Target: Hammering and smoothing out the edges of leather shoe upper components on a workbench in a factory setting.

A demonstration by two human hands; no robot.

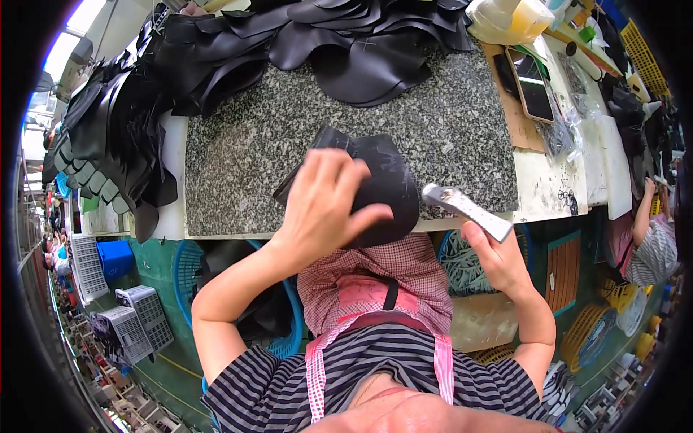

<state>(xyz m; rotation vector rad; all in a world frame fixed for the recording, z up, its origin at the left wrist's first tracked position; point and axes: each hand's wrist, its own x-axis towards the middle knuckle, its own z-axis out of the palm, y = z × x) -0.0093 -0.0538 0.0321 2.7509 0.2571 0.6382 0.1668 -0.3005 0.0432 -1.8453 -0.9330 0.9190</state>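
My left hand point(325, 206) lies spread flat on the black leather piece point(386, 184), pinning it to the stone slab point(289, 130) at the near edge. My right hand point(498, 260) is closed around a metal hammer point(465, 209), whose long axis slants up-left, head just beside the leather's right edge.

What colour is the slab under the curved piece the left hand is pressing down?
Speckled grey and black, like granite; the slab shows best in the head view.
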